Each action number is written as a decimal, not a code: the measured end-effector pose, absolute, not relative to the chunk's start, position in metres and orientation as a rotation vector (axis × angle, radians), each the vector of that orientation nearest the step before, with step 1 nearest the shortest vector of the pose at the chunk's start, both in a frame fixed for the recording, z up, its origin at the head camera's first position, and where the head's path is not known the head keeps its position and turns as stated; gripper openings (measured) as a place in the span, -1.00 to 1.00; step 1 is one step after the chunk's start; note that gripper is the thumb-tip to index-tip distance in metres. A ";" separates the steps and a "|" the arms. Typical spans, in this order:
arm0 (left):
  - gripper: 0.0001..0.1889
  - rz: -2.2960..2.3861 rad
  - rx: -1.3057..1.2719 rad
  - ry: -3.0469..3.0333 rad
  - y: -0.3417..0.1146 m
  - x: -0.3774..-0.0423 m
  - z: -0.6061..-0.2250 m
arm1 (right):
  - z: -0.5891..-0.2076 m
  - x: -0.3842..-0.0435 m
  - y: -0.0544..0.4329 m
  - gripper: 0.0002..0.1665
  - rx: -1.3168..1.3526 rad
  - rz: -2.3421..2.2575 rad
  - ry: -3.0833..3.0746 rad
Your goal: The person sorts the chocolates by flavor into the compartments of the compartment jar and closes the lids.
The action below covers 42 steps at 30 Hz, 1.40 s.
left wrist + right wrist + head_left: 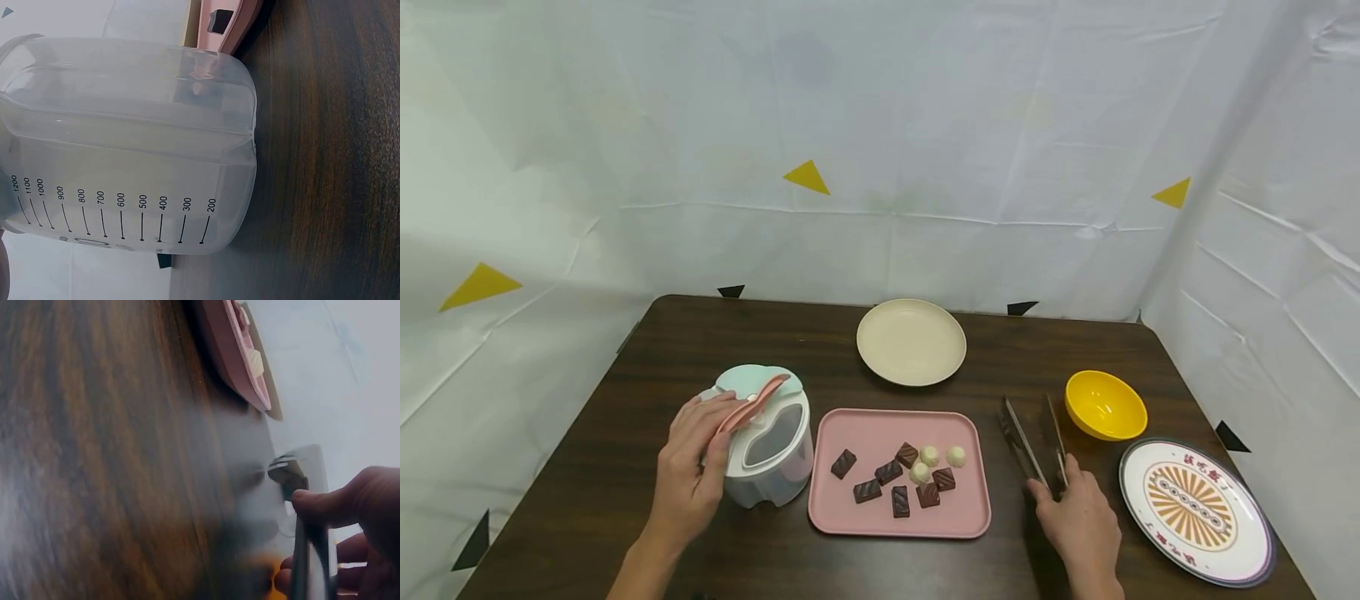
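My left hand [694, 458] pinches a pink lid flap [758, 403] that stands raised on a round divided storage container [784, 482]. Its lid also has a pale green flap [751, 379] and a grey one. Measuring marks run along the see-through wall [137, 150] in the left wrist view. On the right, my right hand [1081, 521] holds metal tongs [1028, 443] with the arms spread apart and nothing between the tips. One tip is fork-shaped. Between the hands lies a pink tray [835, 518] with several dark chocolates [867, 491] and 3 white ones [956, 456].
A cream plate [912, 342] lies behind the tray. A yellow bowl [1105, 406] and a white patterned plate [1195, 512] are to the right of the tongs. White sheeting [895, 125] hangs behind the dark wooden table [587, 433] and at both sides.
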<state>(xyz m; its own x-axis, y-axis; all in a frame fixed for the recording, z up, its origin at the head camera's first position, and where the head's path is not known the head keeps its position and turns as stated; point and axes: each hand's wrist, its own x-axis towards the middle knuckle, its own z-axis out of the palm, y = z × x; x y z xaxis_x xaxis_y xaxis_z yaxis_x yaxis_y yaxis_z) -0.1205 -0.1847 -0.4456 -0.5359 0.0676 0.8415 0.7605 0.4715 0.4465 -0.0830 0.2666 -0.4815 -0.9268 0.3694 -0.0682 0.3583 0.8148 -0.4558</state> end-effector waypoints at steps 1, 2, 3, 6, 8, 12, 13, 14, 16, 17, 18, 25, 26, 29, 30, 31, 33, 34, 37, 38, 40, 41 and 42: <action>-0.71 -1.105 -0.689 -1.928 -0.185 -0.120 -0.446 | -0.480 -0.083 0.268 -0.09 -0.597 0.751 -2.968; -0.71 -1.105 -0.688 -1.930 -0.185 -0.120 -0.446 | -0.479 -0.082 0.269 -0.10 -0.598 0.761 -2.966; -0.72 -1.106 -0.687 -1.933 -0.185 -0.120 -0.446 | -0.478 -0.082 0.270 -0.11 -0.604 0.770 -2.967; -0.72 -1.107 -0.688 -1.936 -0.185 -0.120 -0.446 | -0.474 -0.081 0.273 -0.14 -0.601 0.768 -2.961; -0.72 -1.107 -0.688 -1.935 -0.185 -0.120 -0.447 | -0.471 -0.080 0.274 -0.15 -0.570 0.756 -2.949; -0.72 -1.105 -0.685 -1.935 -0.185 -0.120 -0.447 | -0.464 -0.078 0.274 -0.20 -0.419 0.720 -2.894; -0.72 -1.105 -0.684 -1.936 -0.185 -0.120 -0.447 | -0.463 -0.077 0.273 -0.20 -0.372 0.714 -2.891; -0.72 -1.104 -0.682 -1.938 -0.185 -0.120 -0.447 | -0.461 -0.077 0.273 -0.21 -0.319 0.705 -2.887; -0.72 -1.105 -0.678 -1.944 -0.186 -0.119 -0.447 | -0.459 -0.076 0.271 -0.23 -0.211 0.689 -2.888; -0.72 -1.106 -0.676 -1.945 -0.186 -0.119 -0.448 | -0.458 -0.076 0.270 -0.24 -0.154 0.677 -2.893; -0.72 -1.108 -0.673 -1.949 -0.186 -0.119 -0.448 | -0.457 -0.076 0.268 -0.26 -0.103 0.665 -2.899; -0.72 -1.115 -0.669 -1.955 -0.186 -0.119 -0.448 | -0.455 -0.074 0.259 -0.36 0.061 0.617 -2.964; -0.72 -1.114 -0.670 -1.953 -0.186 -0.119 -0.448 | -0.455 -0.074 0.258 -0.37 0.063 0.613 -2.971; -0.72 -1.114 -0.671 -1.946 -0.186 -0.120 -0.447 | -0.456 -0.073 0.256 -0.39 0.065 0.598 -2.978; -0.72 -1.113 -0.672 -1.943 -0.186 -0.120 -0.447 | -0.456 -0.073 0.255 -0.40 0.063 0.592 -2.982; -0.72 -1.113 -0.671 -1.942 -0.186 -0.120 -0.447 | -0.456 -0.074 0.255 -0.41 0.059 0.588 -2.990; -0.72 -1.113 -0.670 -1.939 -0.186 -0.120 -0.447 | -0.456 -0.074 0.254 -0.41 0.047 0.590 -3.012; -0.72 -1.114 -0.671 -1.938 -0.186 -0.120 -0.446 | -0.456 -0.074 0.253 -0.42 0.040 0.590 -3.024; -0.72 -1.113 -0.672 -1.941 -0.186 -0.120 -0.447 | -0.456 -0.074 0.252 -0.43 0.024 0.594 -3.045; -0.72 -1.112 -0.673 -1.942 -0.186 -0.120 -0.447 | -0.456 -0.074 0.252 -0.43 0.023 0.595 -3.045; -0.72 -1.110 -0.674 -1.947 -0.186 -0.120 -0.447 | -0.456 -0.075 0.252 -0.43 0.025 0.590 -3.044; -0.72 -1.110 -0.674 -1.949 -0.187 -0.120 -0.447 | -0.456 -0.075 0.252 -0.44 0.025 0.588 -3.044; -0.72 -1.111 -0.674 -1.951 -0.187 -0.120 -0.447 | -0.456 -0.075 0.252 -0.45 0.026 0.587 -3.044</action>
